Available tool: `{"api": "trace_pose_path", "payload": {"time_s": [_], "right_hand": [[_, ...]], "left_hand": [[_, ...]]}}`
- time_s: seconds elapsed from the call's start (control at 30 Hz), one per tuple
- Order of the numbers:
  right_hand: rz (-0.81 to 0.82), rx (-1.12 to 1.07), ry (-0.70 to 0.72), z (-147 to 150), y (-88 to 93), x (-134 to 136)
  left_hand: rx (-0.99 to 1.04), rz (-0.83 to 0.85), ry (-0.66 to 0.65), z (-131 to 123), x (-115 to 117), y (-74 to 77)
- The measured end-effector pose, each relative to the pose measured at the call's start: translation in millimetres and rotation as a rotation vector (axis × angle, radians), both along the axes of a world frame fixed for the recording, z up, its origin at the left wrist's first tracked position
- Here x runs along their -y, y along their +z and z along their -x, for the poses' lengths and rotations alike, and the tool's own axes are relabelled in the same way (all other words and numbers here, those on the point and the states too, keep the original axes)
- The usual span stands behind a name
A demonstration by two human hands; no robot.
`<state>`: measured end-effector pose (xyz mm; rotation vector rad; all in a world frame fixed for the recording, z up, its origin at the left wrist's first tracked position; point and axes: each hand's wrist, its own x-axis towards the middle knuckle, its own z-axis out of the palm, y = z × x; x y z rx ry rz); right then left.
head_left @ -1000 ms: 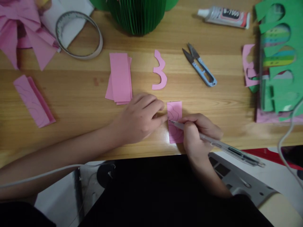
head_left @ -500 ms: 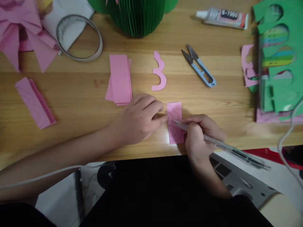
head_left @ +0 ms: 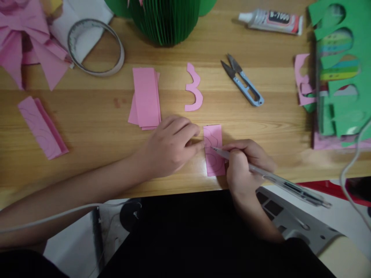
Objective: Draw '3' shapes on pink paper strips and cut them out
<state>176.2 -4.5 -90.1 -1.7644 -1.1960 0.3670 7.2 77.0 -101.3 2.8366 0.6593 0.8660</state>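
Note:
A small pink paper strip [head_left: 215,164] with curved pen lines lies at the table's near edge. My right hand [head_left: 243,166] is closed round a clear pen [head_left: 285,185], its tip touching the strip. From the left, my left hand [head_left: 174,146] rests on the table, fingers loosely bent and apart, the thumb reaching the strip's left edge. Beyond the hands lies a pink cut-out [head_left: 198,98] shaped like a 3. A stack of pink paper pieces [head_left: 147,96] sits just past my left hand. Farther left is a folded pink piece [head_left: 40,129] with similar lines.
Blue-handled thread snips [head_left: 249,90] lie with blades apart. Behind them is a glue tube [head_left: 272,21]. A tape roll [head_left: 120,63], a pink paper bow [head_left: 29,31] and a green honeycomb paper ball [head_left: 168,23] stand at the back. Green cut paper [head_left: 348,50] fills the right side.
The view has shifted very slightly. The pen tip has moved a tiny bit upward on the strip; my left hand stays in place.

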Motion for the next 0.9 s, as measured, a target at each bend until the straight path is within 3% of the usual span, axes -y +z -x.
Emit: {"api": "trace_pose_path", "payload": {"time_s": [0.9], "right_hand": [[-0.023, 0.006, -0.037, -1.6, -5.1, 0.0]], "left_hand": [[-0.011, -0.017, -0.005, 0.3, -0.1, -0.6]]}}
